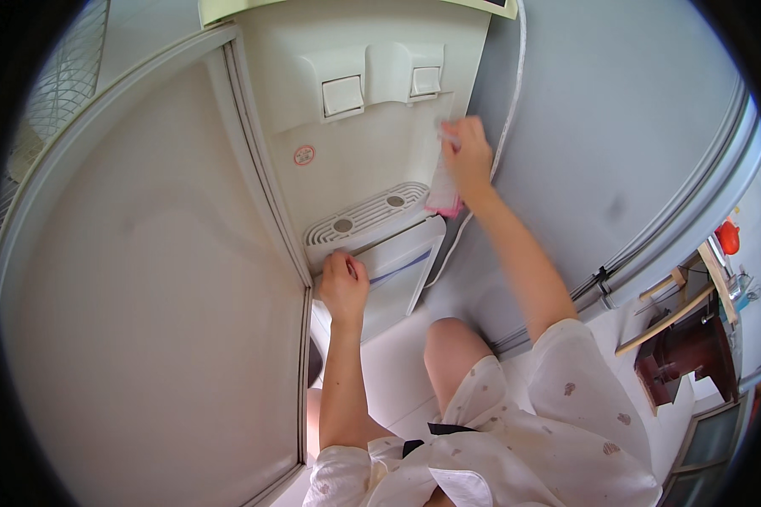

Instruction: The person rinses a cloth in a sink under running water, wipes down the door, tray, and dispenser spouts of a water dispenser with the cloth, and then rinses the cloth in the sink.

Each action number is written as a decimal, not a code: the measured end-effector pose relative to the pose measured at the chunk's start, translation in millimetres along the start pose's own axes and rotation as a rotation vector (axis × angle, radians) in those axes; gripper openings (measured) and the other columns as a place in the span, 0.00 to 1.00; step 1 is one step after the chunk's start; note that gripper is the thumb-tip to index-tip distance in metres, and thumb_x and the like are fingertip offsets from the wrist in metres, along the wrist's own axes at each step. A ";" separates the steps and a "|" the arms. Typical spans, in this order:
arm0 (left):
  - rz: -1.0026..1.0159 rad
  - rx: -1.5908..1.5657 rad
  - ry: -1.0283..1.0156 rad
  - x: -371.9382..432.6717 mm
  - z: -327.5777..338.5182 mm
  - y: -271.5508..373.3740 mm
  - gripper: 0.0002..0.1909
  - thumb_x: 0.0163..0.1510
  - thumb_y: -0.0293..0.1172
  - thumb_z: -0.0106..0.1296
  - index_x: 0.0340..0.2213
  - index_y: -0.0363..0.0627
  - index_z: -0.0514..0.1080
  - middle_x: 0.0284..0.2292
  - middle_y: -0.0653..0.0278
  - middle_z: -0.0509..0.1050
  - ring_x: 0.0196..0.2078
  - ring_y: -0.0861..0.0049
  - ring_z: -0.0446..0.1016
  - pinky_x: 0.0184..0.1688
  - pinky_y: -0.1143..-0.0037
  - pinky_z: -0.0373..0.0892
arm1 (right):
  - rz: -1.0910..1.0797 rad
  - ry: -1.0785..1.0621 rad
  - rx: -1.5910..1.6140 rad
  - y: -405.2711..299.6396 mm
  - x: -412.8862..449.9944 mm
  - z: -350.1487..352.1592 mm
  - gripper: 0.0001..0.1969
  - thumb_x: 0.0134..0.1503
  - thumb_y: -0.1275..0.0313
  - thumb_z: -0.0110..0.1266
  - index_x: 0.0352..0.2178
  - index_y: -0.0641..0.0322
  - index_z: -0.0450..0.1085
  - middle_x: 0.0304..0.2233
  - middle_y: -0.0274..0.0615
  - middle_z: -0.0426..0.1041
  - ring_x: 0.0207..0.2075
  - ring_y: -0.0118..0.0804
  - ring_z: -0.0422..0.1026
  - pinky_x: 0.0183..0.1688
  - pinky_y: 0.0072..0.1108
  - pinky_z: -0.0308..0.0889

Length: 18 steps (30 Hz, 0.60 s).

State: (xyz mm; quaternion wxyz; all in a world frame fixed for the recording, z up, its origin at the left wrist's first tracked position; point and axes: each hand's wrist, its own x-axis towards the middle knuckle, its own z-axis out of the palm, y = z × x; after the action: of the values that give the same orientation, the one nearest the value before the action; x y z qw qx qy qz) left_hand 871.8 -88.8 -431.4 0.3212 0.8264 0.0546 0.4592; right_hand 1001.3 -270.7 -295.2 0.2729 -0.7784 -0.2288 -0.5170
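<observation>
A white water dispenser with two push levers, a left lever and a right lever, stands in front of me. My right hand, slightly blurred, holds a pale cloth with a pink edge against the dispenser's right side. The cloth hangs beside the slotted drip tray. Curled fingers of my left hand meet the tray's left front edge, just above the lower cabinet door. The fingertips are hidden, so whether they grip the edge is unclear.
Close on the left stands a large pale panel. A grey refrigerator side borders the right. Between it and the dispenser runs a white power cord. Dark wooden furniture is at far right. My bare knee is below the dispenser.
</observation>
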 end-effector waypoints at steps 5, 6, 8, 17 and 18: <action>-0.027 -0.022 -0.020 -1.3 -1.5 -1.3 0.04 0.41 0.26 0.47 0.18 0.42 0.63 0.17 0.61 0.65 0.18 0.66 0.65 0.20 0.71 0.62 | -0.017 -0.107 0.039 6.7 -35.9 9.2 0.11 0.38 0.81 0.51 0.27 0.60 0.66 0.27 0.40 0.63 0.27 0.44 0.66 0.27 0.26 0.64; -0.023 -0.008 -0.020 -1.9 -3.2 -2.0 0.04 0.41 0.26 0.47 0.18 0.42 0.63 0.17 0.61 0.65 0.18 0.66 0.65 0.20 0.71 0.62 | -0.099 -0.065 0.007 5.9 -22.2 7.7 0.08 0.39 0.80 0.51 0.24 0.59 0.65 0.26 0.39 0.64 0.24 0.43 0.67 0.25 0.27 0.65; -0.018 0.003 -0.014 0.9 0.4 -0.6 0.05 0.41 0.26 0.47 0.18 0.41 0.63 0.17 0.61 0.65 0.17 0.66 0.65 0.20 0.70 0.62 | -0.094 0.016 0.020 -1.4 17.4 2.6 0.08 0.39 0.80 0.51 0.24 0.59 0.65 0.26 0.39 0.64 0.24 0.43 0.67 0.24 0.28 0.65; -0.048 -0.098 0.013 -0.2 -1.5 0.5 0.04 0.42 0.26 0.47 0.18 0.42 0.64 0.16 0.61 0.65 0.17 0.67 0.64 0.20 0.72 0.62 | -0.053 -0.169 -0.101 3.0 -42.0 5.9 0.08 0.39 0.76 0.52 0.25 0.53 0.66 0.28 0.36 0.61 0.28 0.36 0.67 0.24 0.26 0.65; -0.062 -0.118 -0.029 -2.2 -2.9 -2.6 0.02 0.41 0.25 0.47 0.20 0.42 0.65 0.18 0.61 0.66 0.19 0.67 0.65 0.22 0.72 0.63 | -0.116 -0.200 -0.118 3.1 -33.0 3.0 0.08 0.39 0.76 0.53 0.25 0.52 0.66 0.27 0.35 0.61 0.29 0.35 0.66 0.24 0.25 0.65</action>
State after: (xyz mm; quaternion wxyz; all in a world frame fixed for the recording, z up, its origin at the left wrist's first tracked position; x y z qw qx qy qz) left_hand 868.8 -86.2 -433.5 0.3841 0.8104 0.0485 0.4396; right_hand 993.4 -273.5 -327.4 0.1721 -0.8263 -0.2687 -0.4641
